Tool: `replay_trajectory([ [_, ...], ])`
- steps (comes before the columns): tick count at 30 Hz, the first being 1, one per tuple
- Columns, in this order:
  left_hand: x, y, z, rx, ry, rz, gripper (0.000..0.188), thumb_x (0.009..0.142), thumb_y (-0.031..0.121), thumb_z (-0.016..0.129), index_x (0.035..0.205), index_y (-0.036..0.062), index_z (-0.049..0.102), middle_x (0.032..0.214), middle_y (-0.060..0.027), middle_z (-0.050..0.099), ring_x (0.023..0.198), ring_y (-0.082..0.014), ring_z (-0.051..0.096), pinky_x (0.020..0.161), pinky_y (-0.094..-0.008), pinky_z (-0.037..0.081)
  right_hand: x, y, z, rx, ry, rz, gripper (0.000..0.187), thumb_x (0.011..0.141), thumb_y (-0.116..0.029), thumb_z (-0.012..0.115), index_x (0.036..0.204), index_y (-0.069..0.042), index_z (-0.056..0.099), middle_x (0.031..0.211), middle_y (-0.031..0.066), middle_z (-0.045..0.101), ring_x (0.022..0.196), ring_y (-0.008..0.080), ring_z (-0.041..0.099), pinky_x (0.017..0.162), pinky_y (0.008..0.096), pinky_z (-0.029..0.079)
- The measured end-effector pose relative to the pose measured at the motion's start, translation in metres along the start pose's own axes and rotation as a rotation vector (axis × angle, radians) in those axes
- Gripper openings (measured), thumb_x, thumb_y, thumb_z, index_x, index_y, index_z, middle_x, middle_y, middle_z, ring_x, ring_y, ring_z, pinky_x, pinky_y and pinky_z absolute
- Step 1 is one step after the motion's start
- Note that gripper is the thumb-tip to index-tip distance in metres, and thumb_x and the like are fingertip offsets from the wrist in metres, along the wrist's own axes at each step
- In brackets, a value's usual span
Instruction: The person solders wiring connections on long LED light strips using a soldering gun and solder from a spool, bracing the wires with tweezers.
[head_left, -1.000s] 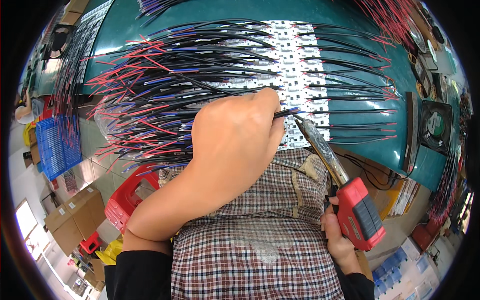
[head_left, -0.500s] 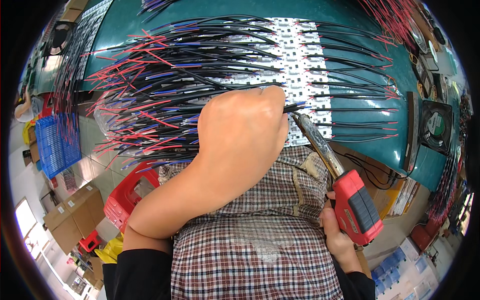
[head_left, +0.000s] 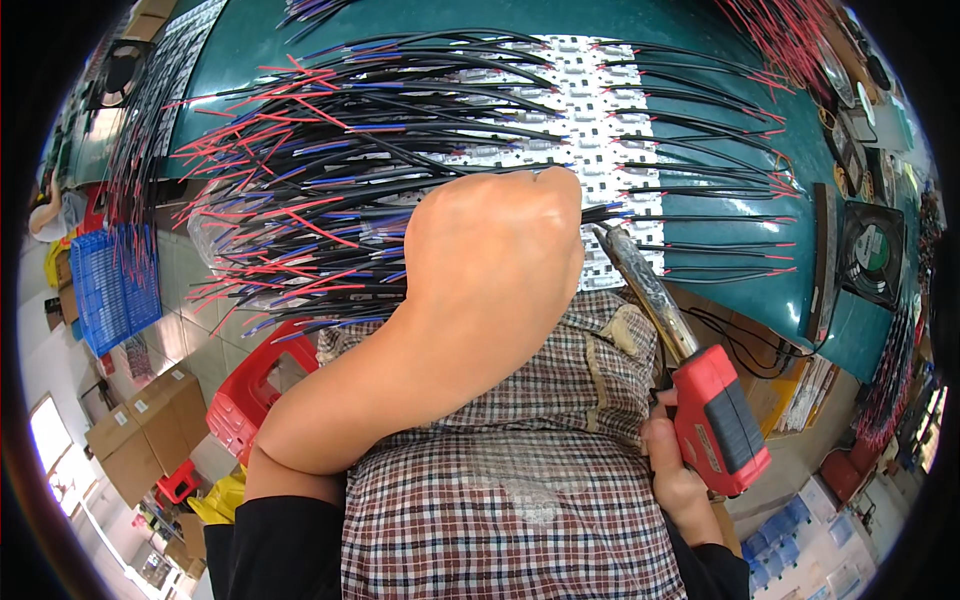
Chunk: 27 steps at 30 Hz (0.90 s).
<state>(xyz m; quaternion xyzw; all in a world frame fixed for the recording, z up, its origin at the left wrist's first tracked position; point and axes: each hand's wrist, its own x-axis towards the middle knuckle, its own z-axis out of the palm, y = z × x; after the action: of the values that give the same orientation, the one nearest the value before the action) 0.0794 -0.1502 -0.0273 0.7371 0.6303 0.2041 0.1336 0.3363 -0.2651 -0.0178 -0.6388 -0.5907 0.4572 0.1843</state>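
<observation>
My left hand (head_left: pixel 495 250) is a fist, palm down, at the near part of a white circuit board panel (head_left: pixel 592 130). From it, on the right, stick the ends of several black-sleeved wires (head_left: pixel 600 212) with blue tips; the fingers around them are mostly hidden. My right hand (head_left: pixel 675 465), low on the right, grips a red and black soldering gun (head_left: pixel 715 420). Its long metal barrel slants up and left, with the tip just beneath the wire ends; whether they touch I cannot tell. Rows of black wires with red and blue ends (head_left: pixel 300 150) fan out to the left.
Shorter black wires (head_left: pixel 715 190) reach right from the panel over the green tabletop (head_left: pixel 740 245). A square black fan (head_left: pixel 872 255) stands on the right. A black cable (head_left: pixel 750 365) hangs under the table edge. On the left are a blue basket (head_left: pixel 115 290), a red plastic stool (head_left: pixel 250 390) and cardboard boxes (head_left: pixel 145 430).
My left hand has shifted slightly right, and the wire ends with it. The soldering gun has moved a little right and down, its barrel still close beneath the wire ends.
</observation>
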Motion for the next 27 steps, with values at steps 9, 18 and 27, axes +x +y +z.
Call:
replay_trajectory([
  [9,0.0040,-0.0028,-0.0018,0.009,-0.027,0.002,0.015,0.078,0.011,0.075,0.076,0.0024,0.064,0.064,-0.0113,0.065,0.062,-0.0301,0.066,0.059,-0.0413,0.051,-0.0037,0.0091,-0.0019,0.048,-0.079,0.037,0.029,0.084,-0.009,0.075,0.112,-0.003,0.069,0.090,0.0110,0.071,0.081,0.0264,0.070,0.072,0.0366,0.055],
  [18,0.0061,-0.0060,-0.0009,0.017,-0.047,0.025,0.010,0.078,0.010,0.073,0.079,0.0029,0.066,0.068,-0.0108,0.066,0.064,-0.0299,0.067,0.061,-0.0408,0.052,-0.0015,0.0092,0.0016,0.012,-0.080,0.020,0.025,0.082,-0.008,0.076,0.106,-0.003,0.070,0.088,0.0103,0.069,0.080,0.0282,0.069,0.072,0.0380,0.054],
  [27,0.0015,-0.0010,0.0031,0.046,0.002,0.057,0.013,0.077,0.009,0.073,0.078,0.0031,0.062,0.068,-0.0108,0.064,0.064,-0.0311,0.065,0.060,-0.0426,0.051,-0.0042,0.0089,-0.0021,0.033,-0.095,0.048,0.023,0.083,-0.007,0.074,0.106,-0.003,0.069,0.090,0.0106,0.069,0.083,0.0274,0.069,0.074,0.0379,0.054],
])
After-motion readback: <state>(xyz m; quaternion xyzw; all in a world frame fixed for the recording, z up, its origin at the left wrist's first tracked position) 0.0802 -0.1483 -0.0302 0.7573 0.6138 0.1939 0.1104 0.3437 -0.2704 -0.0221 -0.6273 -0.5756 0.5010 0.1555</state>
